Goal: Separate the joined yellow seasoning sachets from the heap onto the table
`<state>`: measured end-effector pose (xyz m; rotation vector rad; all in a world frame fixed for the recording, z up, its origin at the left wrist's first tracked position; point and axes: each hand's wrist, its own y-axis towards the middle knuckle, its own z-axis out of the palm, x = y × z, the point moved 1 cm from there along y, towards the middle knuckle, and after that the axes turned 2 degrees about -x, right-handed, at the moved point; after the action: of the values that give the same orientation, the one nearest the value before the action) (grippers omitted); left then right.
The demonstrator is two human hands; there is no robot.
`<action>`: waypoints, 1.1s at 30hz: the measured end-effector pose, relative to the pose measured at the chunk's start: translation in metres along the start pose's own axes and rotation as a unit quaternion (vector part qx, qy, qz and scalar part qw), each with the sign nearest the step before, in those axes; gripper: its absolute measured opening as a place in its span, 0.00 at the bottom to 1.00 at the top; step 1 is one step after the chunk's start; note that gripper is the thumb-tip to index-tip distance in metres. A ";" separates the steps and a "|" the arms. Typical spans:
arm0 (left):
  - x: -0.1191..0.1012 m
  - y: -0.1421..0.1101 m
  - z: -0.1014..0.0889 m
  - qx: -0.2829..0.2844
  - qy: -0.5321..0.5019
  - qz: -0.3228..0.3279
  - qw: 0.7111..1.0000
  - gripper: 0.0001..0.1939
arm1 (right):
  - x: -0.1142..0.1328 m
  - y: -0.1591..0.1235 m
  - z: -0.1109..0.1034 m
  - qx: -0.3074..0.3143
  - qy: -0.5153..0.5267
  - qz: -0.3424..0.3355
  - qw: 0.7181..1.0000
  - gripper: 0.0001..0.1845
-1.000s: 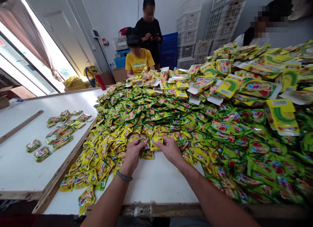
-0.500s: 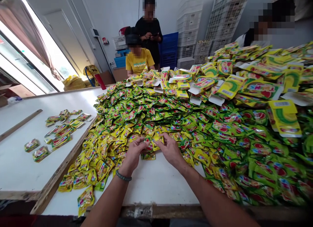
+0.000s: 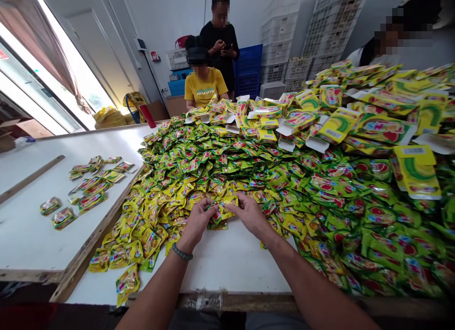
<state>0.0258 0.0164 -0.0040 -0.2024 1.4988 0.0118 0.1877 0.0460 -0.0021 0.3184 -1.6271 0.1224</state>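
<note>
Between my two hands, just above the white tabletop (image 3: 234, 263), is a yellow sachet (image 3: 227, 208) with a green one (image 3: 216, 214) against its left side. My left hand (image 3: 199, 219), with a beaded bracelet at the wrist, pinches the green sachet between thumb and fingers. The fingers of my right hand (image 3: 250, 215) are closed on the right end of the yellow sachet. Part of another yellow packet (image 3: 223, 225) shows beneath them. Around both hands lies a heap of yellow sachets (image 3: 149, 216) and green sachets (image 3: 384, 226).
Flattened yellow cartons (image 3: 380, 129) with open flaps lie on the heap's back right. A wooden strip (image 3: 95, 240) divides off the left table, where filled packs (image 3: 94, 185) lie. A person in a yellow shirt (image 3: 206, 88) sits opposite; another stands behind. Crates (image 3: 279, 46) are stacked behind.
The yellow sachet is now drawn up beside the green one, more of its face showing between my fingers. My view has shifted slightly; the hands stay in nearly the same place.
</note>
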 end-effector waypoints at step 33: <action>-0.100 0.043 -0.009 0.075 0.300 0.145 0.940 0.18 | 0.007 -0.001 -0.004 -0.085 -0.050 0.009 0.995 0.23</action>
<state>0.0033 0.0687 0.0893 0.1588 2.1191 0.0772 0.1919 0.0453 0.0049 0.1804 -1.7277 -0.0191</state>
